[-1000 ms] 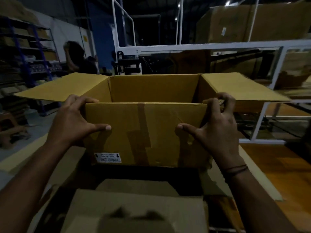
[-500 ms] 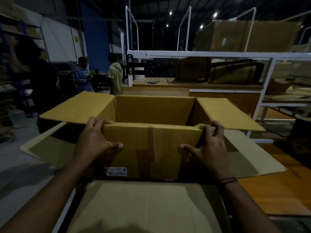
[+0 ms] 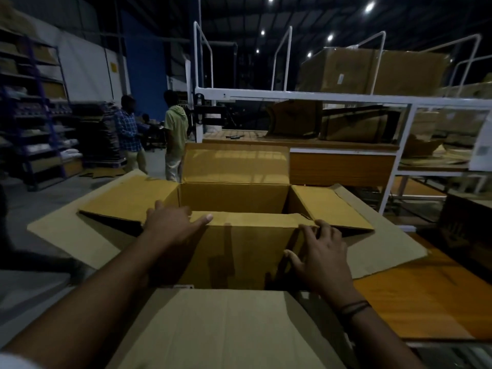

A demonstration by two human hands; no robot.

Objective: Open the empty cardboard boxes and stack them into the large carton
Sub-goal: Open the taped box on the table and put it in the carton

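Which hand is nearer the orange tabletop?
Right. The right hand holds the open box at its near-right corner, toward the orange tabletop; the left hand holds its near-left corner, farther away.

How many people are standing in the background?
2: one in a checked shirt near the left shelving, one in a pale green top beside them. More may be hidden in the dark.
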